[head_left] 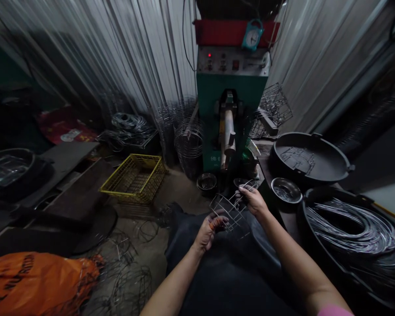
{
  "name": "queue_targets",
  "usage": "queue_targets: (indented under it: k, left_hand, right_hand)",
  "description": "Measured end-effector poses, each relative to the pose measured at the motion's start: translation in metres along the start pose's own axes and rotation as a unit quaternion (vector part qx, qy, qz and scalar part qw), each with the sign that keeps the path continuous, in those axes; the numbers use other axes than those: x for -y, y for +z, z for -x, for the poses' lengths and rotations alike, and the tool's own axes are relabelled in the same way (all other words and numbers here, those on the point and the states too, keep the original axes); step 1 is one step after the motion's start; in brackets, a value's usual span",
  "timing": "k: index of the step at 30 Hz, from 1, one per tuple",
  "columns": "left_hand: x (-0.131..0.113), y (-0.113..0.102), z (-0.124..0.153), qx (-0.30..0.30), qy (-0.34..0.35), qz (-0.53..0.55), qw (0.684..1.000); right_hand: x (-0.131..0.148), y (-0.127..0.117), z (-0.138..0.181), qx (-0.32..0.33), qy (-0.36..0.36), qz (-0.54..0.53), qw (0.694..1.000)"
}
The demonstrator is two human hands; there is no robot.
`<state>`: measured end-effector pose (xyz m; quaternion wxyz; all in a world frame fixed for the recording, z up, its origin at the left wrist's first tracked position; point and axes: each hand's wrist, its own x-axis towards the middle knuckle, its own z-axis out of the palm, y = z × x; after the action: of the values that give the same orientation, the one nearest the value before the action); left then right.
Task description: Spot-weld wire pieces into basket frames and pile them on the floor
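Note:
A small wire frame of thin crossed metal rods is held over my lap, in front of the machine. My left hand grips its lower left side, with an orange wrap on one finger. At the upper right, my right hand pinches the frame's edge between thumb and fingers. Just beyond the hands stands a green welding machine with a thick metal arm pointing toward me. Part of the frame's far side is hard to make out against the dark cloth on my lap.
To the right are a black pan with wire pieces, a metal bowl of small parts and a tub holding long bent wires. A yellow wire basket stands left, behind loose wire and an orange sack.

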<state>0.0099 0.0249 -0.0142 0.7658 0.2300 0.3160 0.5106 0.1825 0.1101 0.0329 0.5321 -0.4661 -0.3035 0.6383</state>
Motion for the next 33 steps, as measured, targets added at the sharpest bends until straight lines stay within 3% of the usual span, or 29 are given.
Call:
queue_targets:
  k: [4, 11, 19, 33]
  left_hand:
    - [0.005, 0.014, -0.002, 0.05, 0.001, -0.004, 0.999]
    - [0.017, 0.029, -0.01, -0.043, 0.025, -0.077, 0.996]
    - [0.005, 0.035, -0.031, -0.054, 0.044, -0.062, 0.996]
    - [-0.018, 0.045, -0.085, -0.071, 0.047, -0.05, 0.995]
  right_hand:
    - [-0.005, 0.002, 0.0, 0.002, 0.019, 0.009, 1.0]
    - [-0.002, -0.004, -0.003, 0.006, 0.056, -0.011, 0.998]
    - [0.008, 0.001, -0.015, 0.049, 0.04, -0.046, 0.997]
    - [0.024, 0.011, -0.065, 0.041, 0.003, -0.047, 0.998]
